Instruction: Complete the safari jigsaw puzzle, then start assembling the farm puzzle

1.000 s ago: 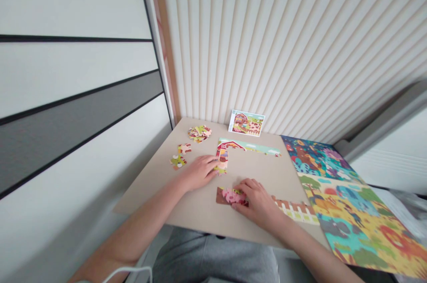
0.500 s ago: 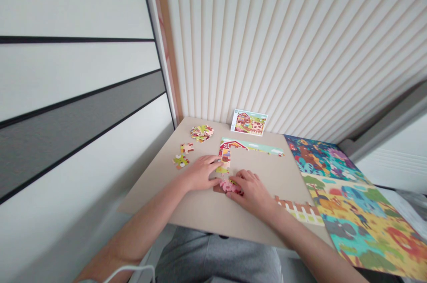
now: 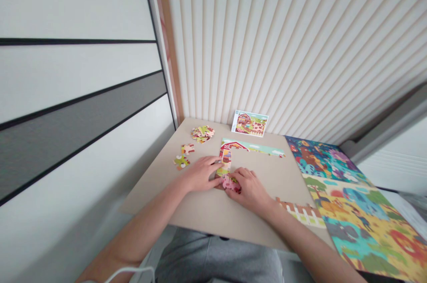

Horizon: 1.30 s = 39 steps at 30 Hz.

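My left hand (image 3: pixel 202 173) rests flat on the table with thumb and fingers apart. Its fingertips touch the left edge of the jigsaw's joined side column (image 3: pixel 226 162). A pink puzzle piece section with a pig pattern (image 3: pixel 230 183) lies at the lower end of that column. My right hand (image 3: pixel 248 188) grips this section from the right, thumb below and fingers above. My fingers partly cover the join, so I cannot tell whether the edges interlock. From the column's top, a joined sky strip (image 3: pixel 260 147) runs right, with a red barn roof at its left end.
Left of the work lie loose puzzle pieces (image 3: pixel 182 161) and a heap of pieces (image 3: pixel 202 133). A reference picture card (image 3: pixel 250 123) leans against the pleated wall. A fence strip (image 3: pixel 302 212) lies at front right, beside two colourful finished puzzles (image 3: pixel 370 220) (image 3: pixel 320 156).
My right hand has shifted slightly away from me and left, bringing the pink section closer against the column's lower end. The left hand stays nearly in place.
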Motion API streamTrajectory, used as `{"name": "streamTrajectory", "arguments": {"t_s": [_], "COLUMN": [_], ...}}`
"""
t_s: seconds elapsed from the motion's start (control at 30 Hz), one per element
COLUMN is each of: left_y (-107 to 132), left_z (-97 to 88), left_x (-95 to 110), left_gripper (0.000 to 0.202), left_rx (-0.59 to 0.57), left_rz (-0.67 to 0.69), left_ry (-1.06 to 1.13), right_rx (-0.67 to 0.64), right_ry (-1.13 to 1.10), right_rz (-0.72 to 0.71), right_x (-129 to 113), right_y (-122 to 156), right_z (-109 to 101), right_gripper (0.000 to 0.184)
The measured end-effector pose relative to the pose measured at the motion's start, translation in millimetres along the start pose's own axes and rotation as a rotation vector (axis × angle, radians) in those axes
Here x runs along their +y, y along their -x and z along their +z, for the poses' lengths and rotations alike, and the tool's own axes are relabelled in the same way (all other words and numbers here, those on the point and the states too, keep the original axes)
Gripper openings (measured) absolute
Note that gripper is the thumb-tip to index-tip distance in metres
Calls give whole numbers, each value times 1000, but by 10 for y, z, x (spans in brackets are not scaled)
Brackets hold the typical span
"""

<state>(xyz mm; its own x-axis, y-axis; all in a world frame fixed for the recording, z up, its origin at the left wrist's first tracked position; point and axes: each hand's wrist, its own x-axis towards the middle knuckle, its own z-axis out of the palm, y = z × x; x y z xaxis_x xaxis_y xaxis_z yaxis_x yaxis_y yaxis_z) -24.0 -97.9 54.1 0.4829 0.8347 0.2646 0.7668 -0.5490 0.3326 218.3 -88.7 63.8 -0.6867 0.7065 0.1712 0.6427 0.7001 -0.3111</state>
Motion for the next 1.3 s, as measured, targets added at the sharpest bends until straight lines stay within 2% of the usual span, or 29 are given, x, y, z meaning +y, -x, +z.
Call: {"name": "streamTrajectory", "arguments": {"t_s": [0.2, 0.37, 0.8, 1.03, 1.17, 1.3], "left_y": [-6, -11, -34, -45, -49, -49], "left_z": [7, 41, 34, 46, 57, 51], "left_x": [-4, -19, 8, 7, -7, -8], "left_gripper": [51, 52, 48, 49, 49, 49], "left_rx": [7, 22, 35, 49, 46, 38], "left_rz": [0, 4, -19, -32, -26, -26], "left_ry": [-9, -8, -7, 9, 14, 11], "right_rx": [-20, 15, 1, 2, 12, 4], "right_ry": [59, 131, 138, 31, -13, 4], "right_rz": [4, -9, -47, -50, -56, -106], "right_x": [-11, -21, -37, 32, 128, 170], "right_y": [-17, -11, 28, 13, 43, 77], "right_z": [-38, -54, -97, -80, -44, -34], "right_gripper": [31, 26, 24, 33, 26, 26]}}
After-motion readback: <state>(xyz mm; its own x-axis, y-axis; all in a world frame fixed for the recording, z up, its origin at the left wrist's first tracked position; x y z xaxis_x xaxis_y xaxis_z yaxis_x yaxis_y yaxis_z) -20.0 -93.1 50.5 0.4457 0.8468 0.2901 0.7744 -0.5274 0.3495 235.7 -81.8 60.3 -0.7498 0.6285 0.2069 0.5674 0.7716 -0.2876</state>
